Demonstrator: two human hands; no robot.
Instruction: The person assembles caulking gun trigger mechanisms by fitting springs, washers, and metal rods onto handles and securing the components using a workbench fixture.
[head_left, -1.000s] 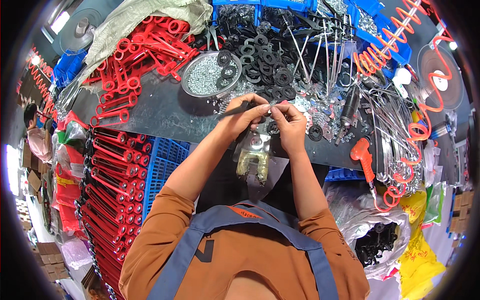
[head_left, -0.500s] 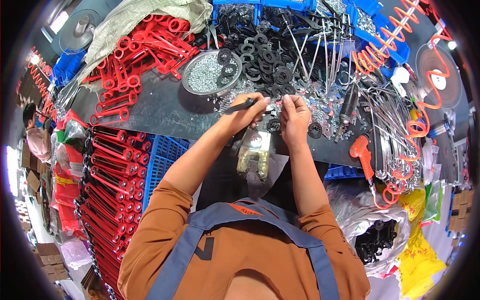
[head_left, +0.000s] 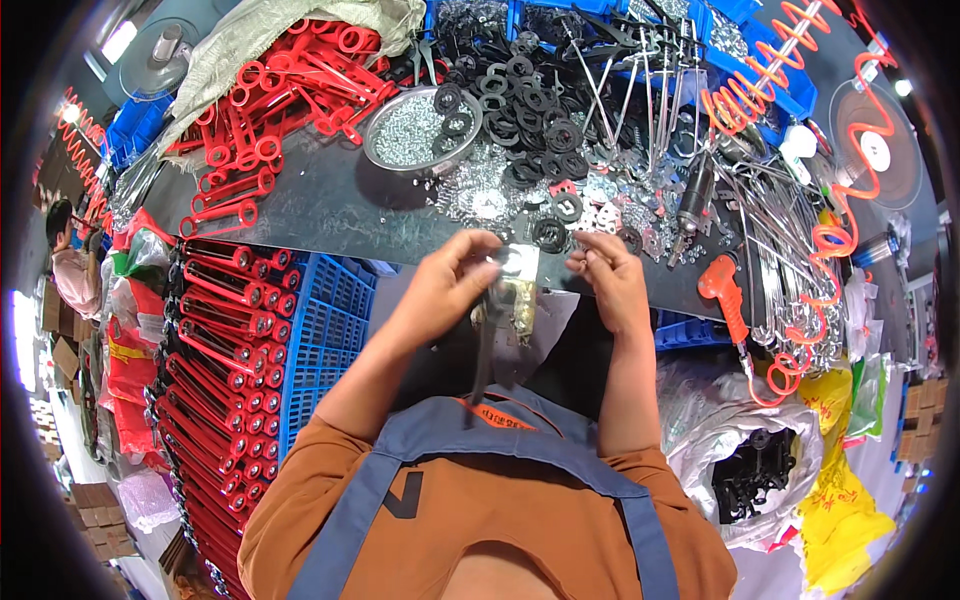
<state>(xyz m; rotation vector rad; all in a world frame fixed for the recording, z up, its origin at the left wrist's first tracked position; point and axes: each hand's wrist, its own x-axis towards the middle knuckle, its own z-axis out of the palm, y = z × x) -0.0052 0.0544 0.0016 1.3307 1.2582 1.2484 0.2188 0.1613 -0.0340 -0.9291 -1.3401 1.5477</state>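
My left hand (head_left: 440,290) is closed, thumb and fingers pinched at the near edge of the dark bench. A long, dark, strip-like part (head_left: 484,345), smeared by motion, hangs from its fingertips toward my apron; its exact kind does not show. Just right of those fingers sits a small metal fixture plate (head_left: 518,262) with a yellowish, worn block (head_left: 522,312) under it. Across the fixture, my right hand (head_left: 615,282) has its fingertips pressed together; anything between them is too small to make out. A black ring (head_left: 549,235) lies on the bench between the hands.
Beyond the hands are a metal bowl (head_left: 385,150) of small silver parts and a heap of black rings (head_left: 535,110). Red handles (head_left: 250,170) pile at left above a blue crate (head_left: 330,320). An orange-handled air tool (head_left: 725,295) and metal rods (head_left: 780,240) lie right.
Both hands have drawn back toward my body, off the bench parts. The dark part in my left hand has swung from pointing up and right to hanging downward.
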